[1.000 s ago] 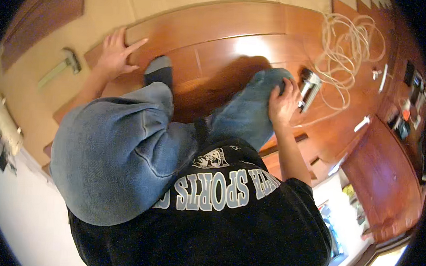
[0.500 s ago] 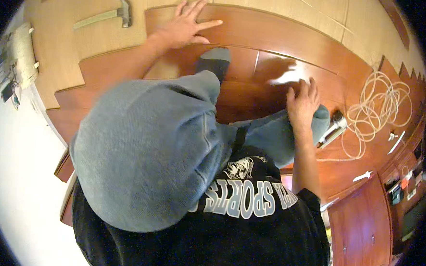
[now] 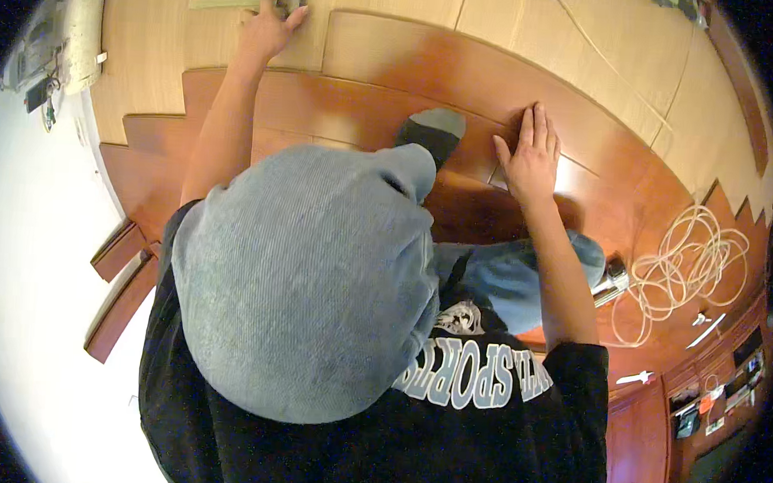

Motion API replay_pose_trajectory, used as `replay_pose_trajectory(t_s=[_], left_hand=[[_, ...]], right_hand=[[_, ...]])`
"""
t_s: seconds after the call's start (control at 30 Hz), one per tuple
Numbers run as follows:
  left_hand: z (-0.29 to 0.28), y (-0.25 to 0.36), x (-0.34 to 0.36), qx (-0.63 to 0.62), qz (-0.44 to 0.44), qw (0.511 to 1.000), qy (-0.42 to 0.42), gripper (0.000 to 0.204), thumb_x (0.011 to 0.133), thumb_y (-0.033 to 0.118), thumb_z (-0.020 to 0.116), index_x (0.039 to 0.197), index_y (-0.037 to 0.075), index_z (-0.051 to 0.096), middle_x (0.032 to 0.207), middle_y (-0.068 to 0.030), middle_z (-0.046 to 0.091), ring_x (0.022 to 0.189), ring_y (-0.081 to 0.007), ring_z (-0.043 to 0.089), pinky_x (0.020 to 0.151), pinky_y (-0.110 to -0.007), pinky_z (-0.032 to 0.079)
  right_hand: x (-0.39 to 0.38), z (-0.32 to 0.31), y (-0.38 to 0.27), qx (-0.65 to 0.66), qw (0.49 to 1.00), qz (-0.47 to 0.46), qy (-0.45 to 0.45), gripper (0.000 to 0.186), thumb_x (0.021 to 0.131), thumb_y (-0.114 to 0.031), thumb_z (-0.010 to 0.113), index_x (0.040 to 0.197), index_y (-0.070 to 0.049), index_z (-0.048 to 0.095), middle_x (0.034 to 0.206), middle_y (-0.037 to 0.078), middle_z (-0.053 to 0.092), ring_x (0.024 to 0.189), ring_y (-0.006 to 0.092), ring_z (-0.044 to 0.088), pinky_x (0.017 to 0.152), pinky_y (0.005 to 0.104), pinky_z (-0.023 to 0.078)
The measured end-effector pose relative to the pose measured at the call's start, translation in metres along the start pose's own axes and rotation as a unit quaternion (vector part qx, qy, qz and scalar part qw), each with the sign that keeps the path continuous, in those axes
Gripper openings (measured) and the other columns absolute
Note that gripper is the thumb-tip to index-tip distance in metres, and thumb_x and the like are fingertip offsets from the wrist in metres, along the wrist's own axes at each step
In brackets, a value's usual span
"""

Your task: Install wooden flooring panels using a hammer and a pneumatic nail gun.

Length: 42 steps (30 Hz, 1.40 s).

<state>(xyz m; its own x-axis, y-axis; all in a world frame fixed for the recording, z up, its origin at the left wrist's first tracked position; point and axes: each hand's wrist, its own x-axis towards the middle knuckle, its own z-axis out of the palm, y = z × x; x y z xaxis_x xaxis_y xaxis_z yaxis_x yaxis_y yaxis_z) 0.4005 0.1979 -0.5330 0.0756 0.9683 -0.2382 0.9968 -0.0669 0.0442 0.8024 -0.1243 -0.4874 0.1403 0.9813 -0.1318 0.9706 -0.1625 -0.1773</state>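
The left hand was at the hammer; I couldn't tell its grip. The right hand lay open, empty, on boards.

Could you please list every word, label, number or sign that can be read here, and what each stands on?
Black T-shirt: large pale-blue capital lettering edged in white, upside down in this view, partly hidden by the blue trouser leg; I don't copy printed words.
Same shirt: a white emblem, with no words legible.
Hammer and nail gun: any markings are too small to read.
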Motion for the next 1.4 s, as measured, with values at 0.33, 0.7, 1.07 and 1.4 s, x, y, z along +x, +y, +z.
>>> replay_pose_trajectory(t_s=[0.33, 0.7, 1.07, 1.4], left_hand=[[-0.104, 0.07, -0.058, -0.443, 0.05, 0.894, -0.054, 0.044, 0.099, 0.029, 0.059, 0.135, 0.006, 0.051, 0.103, -0.0071, 0.065, 0.087, -0.0172, 0.064, 0.077, -0.03, 0.053], [-0.09, 0.11, -0.05, -0.182, 0.146, 0.967, -0.102, 0.042, 0.093, 0.037, 0.07, 0.113, 0.001, 0.065, 0.1, -0.016, 0.071, 0.094, -0.0295, 0.069, 0.081, -0.04, 0.054], [0.007, 0.018, -0.045, -0.036, 0.181, 0.924, -0.335, 0.051, 0.081, 0.042, 0.082, 0.103, 0.0, 0.065, 0.096, -0.0204, 0.071, 0.09, -0.0374, 0.066, 0.081, -0.044, 0.052], [0.013, 0.008, -0.046, -0.13, 0.245, 0.908, -0.315, 0.044, 0.091, 0.033, 0.073, 0.119, 0.002, 0.06, 0.101, -0.02, 0.071, 0.094, -0.0386, 0.067, 0.082, -0.045, 0.053]], right_hand=[[0.128, -0.07, -0.017, 0.189, 0.966, -0.106, 0.143, 0.048, 0.091, -0.024, 0.067, 0.135, -0.007, 0.055, 0.136, 0.021, 0.057, 0.125, 0.0423, 0.054, 0.104, 0.0503, 0.046], [0.22, -0.139, 0.004, 0.014, 0.967, -0.19, -0.17, 0.032, 0.085, -0.032, 0.071, 0.105, -0.008, 0.062, 0.094, 0.02, 0.07, 0.091, 0.0398, 0.068, 0.077, 0.048, 0.054], [0.2, -0.088, 0.148, -0.135, 0.949, 0.016, -0.286, 0.035, 0.091, -0.027, 0.065, 0.12, -0.008, 0.06, 0.101, 0.022, 0.071, 0.095, 0.0396, 0.068, 0.083, 0.0495, 0.053], [0.176, -0.1, 0.205, -0.165, 0.916, -0.021, -0.366, 0.048, 0.093, -0.013, 0.054, 0.14, -0.011, 0.053, 0.111, 0.021, 0.071, 0.103, 0.0389, 0.067, 0.088, 0.0487, 0.052]])
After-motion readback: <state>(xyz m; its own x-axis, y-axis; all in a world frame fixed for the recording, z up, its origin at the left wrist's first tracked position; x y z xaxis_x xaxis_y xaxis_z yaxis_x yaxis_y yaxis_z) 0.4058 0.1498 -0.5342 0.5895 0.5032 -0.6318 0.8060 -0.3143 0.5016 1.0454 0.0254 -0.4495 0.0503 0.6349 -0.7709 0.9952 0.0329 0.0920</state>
